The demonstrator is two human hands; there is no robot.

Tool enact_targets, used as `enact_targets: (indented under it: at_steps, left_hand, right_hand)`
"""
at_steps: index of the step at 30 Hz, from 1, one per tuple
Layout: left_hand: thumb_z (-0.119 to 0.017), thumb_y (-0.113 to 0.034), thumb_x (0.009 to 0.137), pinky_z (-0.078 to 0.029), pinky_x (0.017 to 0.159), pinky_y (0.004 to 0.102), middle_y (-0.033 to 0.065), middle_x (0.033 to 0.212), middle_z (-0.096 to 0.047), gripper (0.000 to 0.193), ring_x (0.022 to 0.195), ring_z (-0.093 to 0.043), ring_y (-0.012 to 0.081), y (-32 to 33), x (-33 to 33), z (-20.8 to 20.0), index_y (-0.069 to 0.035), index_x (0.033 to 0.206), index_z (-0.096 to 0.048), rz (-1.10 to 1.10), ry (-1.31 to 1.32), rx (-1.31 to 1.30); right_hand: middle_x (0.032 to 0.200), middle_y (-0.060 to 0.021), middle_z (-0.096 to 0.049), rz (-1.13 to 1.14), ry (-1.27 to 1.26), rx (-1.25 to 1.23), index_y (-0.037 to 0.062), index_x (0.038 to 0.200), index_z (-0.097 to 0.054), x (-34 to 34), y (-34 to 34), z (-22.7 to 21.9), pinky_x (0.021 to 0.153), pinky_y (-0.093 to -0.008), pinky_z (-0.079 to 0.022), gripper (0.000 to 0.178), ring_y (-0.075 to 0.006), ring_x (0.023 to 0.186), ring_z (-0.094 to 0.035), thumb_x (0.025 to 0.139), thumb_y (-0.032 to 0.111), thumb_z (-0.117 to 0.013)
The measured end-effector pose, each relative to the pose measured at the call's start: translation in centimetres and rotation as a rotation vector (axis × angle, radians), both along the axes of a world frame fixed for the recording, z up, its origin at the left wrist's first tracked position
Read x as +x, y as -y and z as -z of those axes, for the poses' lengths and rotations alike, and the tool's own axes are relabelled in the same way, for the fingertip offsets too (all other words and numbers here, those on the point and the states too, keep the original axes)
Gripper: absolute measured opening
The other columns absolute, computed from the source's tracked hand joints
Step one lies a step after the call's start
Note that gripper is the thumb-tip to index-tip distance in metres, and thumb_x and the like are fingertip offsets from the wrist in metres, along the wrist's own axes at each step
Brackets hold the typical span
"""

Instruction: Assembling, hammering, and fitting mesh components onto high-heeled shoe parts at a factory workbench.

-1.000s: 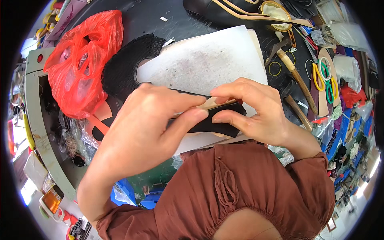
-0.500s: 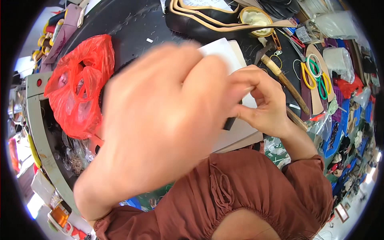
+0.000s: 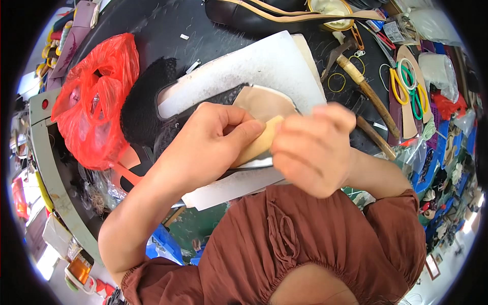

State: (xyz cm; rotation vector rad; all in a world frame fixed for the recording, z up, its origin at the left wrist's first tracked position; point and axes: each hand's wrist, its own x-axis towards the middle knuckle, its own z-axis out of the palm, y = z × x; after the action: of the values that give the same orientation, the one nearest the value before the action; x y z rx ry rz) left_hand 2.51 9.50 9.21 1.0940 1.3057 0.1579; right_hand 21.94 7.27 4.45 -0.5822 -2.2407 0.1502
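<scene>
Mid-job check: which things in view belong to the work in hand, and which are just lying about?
Apparently in use:
- tan strip, pinched by the left hand; right hand, blurred, close to its other end
- beige piece just beyond the hands
- white board beneath

Apparently lying about:
- red plastic bag
- wooden-handled hammer
- tub of white paste

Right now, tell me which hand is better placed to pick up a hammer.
Probably the right hand: it is nearer the wooden-handled hammer, while the left hand pinches the pale yellow piece. Blur hides whether the right grips anything.
</scene>
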Motion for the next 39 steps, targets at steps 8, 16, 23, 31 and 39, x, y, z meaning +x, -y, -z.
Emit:
enact_targets:
  at_steps: [8,16,23,31,39]
  left_hand:
    - [-0.067,-0.014,0.077,-0.042,0.055,0.0240,0.0031,0.066,-0.058,0.019,0.060,-0.055,0.0136,0.4,-0.3,0.0,-0.001,0.090,-0.062,0.122,-0.174,0.677]
    - [-0.063,-0.003,0.061,-0.046,0.054,0.0268,0.0096,0.074,-0.061,0.024,0.063,-0.060,0.0193,3.4,-1.7,1.8,0.003,0.083,-0.062,0.301,-0.194,1.490]
    - [-0.063,0.000,0.062,-0.050,0.055,0.0274,0.0110,0.080,-0.060,0.019,0.066,-0.063,0.0211,4.9,-1.4,2.7,0.003,0.082,-0.062,0.268,-0.241,1.617]
    - [-0.062,0.003,0.065,-0.052,0.056,0.0325,0.0085,0.074,-0.049,0.007,0.075,-0.066,0.0292,6.4,0.0,2.3,-0.001,0.071,-0.062,0.394,-0.345,1.697]
    - [-0.061,0.005,0.066,-0.052,0.055,0.0352,0.0079,0.069,-0.041,0.008,0.076,-0.066,0.0325,7.4,0.3,2.2,-0.001,0.063,-0.057,0.413,-0.301,1.671]
  right_hand:
    - [0.077,-0.0099,-0.057,-0.155,-0.181,-0.059,0.0018,0.069,-0.050,-0.8,-1.3,2.4,0.051,-0.0276,-0.049,0.015,-0.0203,0.064,-0.058,0.060,0.003,-0.062]
    - [0.081,-0.0129,-0.064,-0.131,-0.308,-0.311,-0.0005,0.073,-0.054,-0.2,-1.1,3.1,0.053,-0.0288,-0.052,0.018,-0.0263,0.064,-0.063,0.061,-0.008,-0.065]
    - [0.082,-0.0054,-0.061,-0.043,-0.104,-0.446,0.0042,0.085,-0.062,-0.4,-1.1,-2.0,0.068,-0.0331,-0.045,0.027,-0.0219,0.071,-0.058,0.060,-0.001,-0.071]
    - [0.078,-0.0046,-0.057,-0.114,0.132,-0.457,0.0032,0.080,-0.062,-0.1,-0.4,-2.7,0.067,-0.0328,-0.041,0.020,-0.0207,0.069,-0.055,0.061,0.008,-0.066]
    - [0.073,-0.0086,-0.050,-0.276,0.326,-0.507,-0.0023,0.078,-0.057,-0.6,-0.5,-4.0,0.069,-0.0356,-0.043,0.021,-0.0247,0.070,-0.052,0.063,0.012,-0.059]
